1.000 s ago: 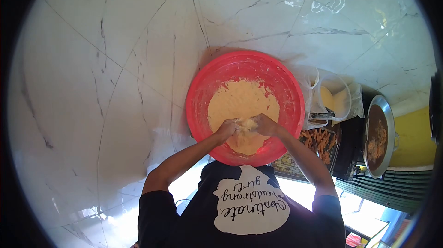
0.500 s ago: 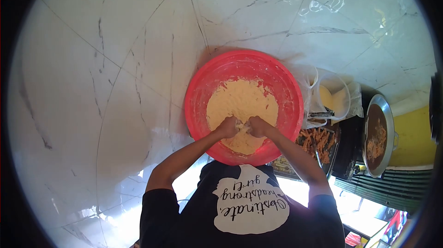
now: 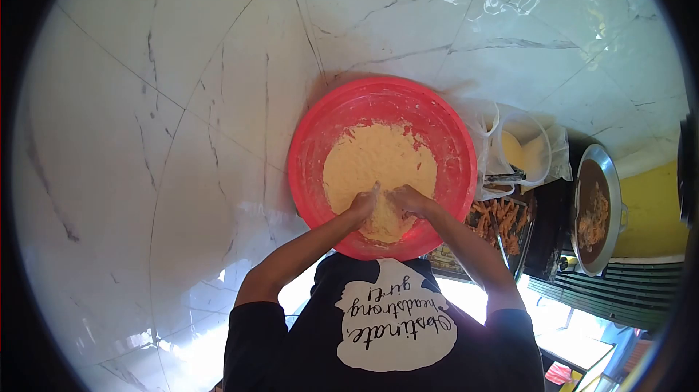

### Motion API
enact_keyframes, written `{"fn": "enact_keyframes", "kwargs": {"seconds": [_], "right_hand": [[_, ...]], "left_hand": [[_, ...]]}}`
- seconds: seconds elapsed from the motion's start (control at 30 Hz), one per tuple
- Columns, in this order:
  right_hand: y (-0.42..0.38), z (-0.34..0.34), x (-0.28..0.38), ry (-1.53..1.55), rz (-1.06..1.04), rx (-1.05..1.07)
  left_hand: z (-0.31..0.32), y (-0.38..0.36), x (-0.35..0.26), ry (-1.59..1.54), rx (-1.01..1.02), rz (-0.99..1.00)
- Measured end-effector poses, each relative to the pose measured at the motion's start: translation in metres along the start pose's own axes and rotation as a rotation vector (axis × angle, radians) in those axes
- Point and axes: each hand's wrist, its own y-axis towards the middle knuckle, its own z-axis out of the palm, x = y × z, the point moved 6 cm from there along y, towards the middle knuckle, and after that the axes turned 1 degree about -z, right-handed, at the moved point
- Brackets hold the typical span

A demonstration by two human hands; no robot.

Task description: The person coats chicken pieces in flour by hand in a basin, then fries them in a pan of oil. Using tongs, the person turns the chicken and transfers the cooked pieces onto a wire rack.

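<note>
Dough kneading, midway.
Your left hand (image 3: 362, 205) and right hand (image 3: 409, 200) press, fingers bent, into crumbly dough (image 3: 378, 166) in the red basin (image 3: 313, 144); not yet smooth.

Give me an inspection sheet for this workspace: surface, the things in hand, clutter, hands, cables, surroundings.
Surface: white marble-look tiled floor, glossy.
Things in hand: red basin holding pale yellow dough.
Clutter: tray of fried strips; clear plastic container in a bag; pan of dark oil with frying pieces.
Hands: left hand and right hand both pressed into the dough, side by side.
Cables: nothing seen.
Surroundings: yellow wall at right.
</note>
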Motion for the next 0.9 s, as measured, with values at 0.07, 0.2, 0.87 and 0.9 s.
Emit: {"fn": "enact_keyframes", "kwargs": {"seconds": [0.07, 0.2, 0.87, 0.9], "right_hand": [[-0.007, -0.010, 0.002, 0.255, -0.223, -0.140], [-0.013, -0.022, 0.008, 0.110, -0.232, -0.191], [0.008, -0.023, 0.040, -0.622, -0.436, -0.526], [0.020, -0.020, 0.033, -0.626, -0.441, -0.531]], "left_hand": [[-0.023, 0.010, 0.006, 0.186, -0.162, 0.024], [-0.026, -0.022, -0.025, 0.526, -0.191, 0.024], [-0.028, -0.006, -0.066, 0.801, -0.367, 0.550], [-0.032, 0.007, -0.059, 0.800, -0.370, 0.558]]}}
